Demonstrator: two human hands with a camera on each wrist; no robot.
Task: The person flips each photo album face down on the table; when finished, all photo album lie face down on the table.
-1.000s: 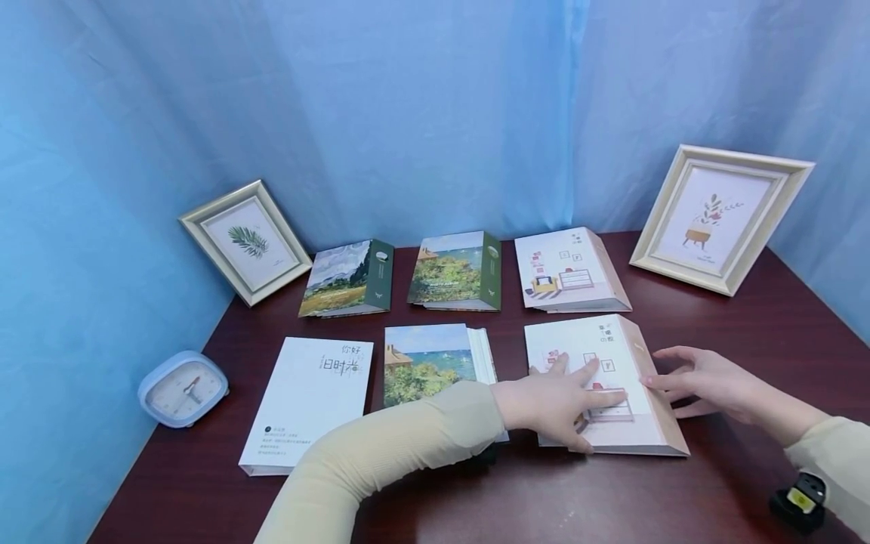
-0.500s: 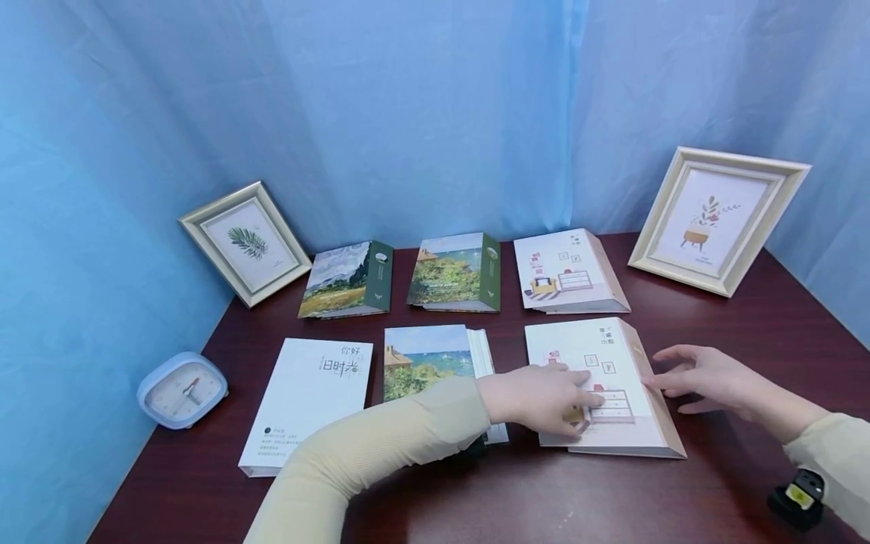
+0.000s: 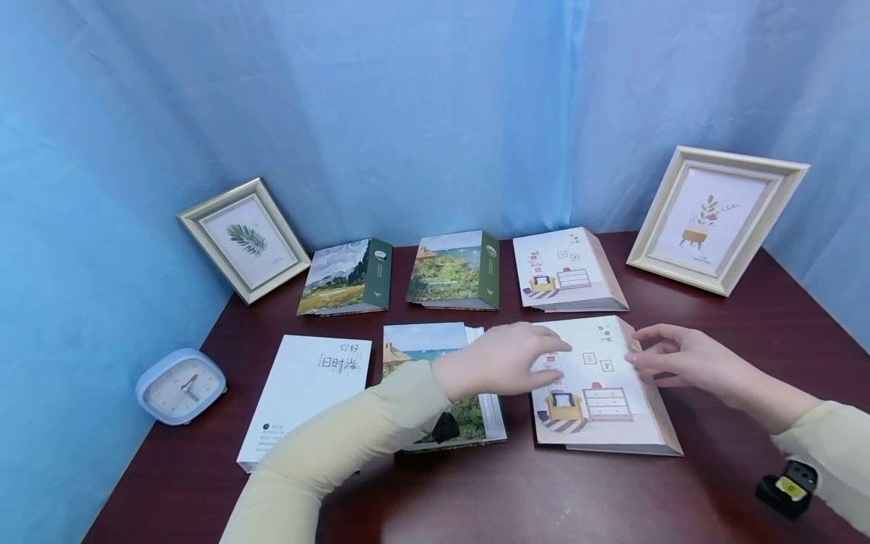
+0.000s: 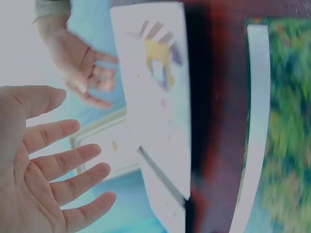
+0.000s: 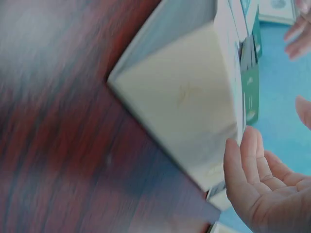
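Note:
A white photo album (image 3: 605, 393) with a drawn yellow armchair and drawers on its cover lies at the front right, its beige spine (image 5: 180, 92) facing right. My left hand (image 3: 503, 359) hovers by its left edge, partly over the seaside-painting album (image 3: 469, 419) to the left. In the left wrist view, the left fingers (image 4: 68, 162) are spread and hold nothing. My right hand (image 3: 696, 363) is beside the spine's far part, with relaxed fingers (image 5: 249, 153). Whether its fingertips touch the spine cannot be told.
Behind stand a mountain-painting album (image 3: 336, 279), a second seaside album (image 3: 445, 272) and a second armchair album (image 3: 564, 268). A white album (image 3: 313, 400) lies front left, near a blue clock (image 3: 182, 387). Leaf (image 3: 248, 242) and plant (image 3: 714, 219) picture frames flank the back.
My left hand has come off the front right album's cover and moved left and back. The right hand has shifted slightly back and left along the spine. The album has barely moved.

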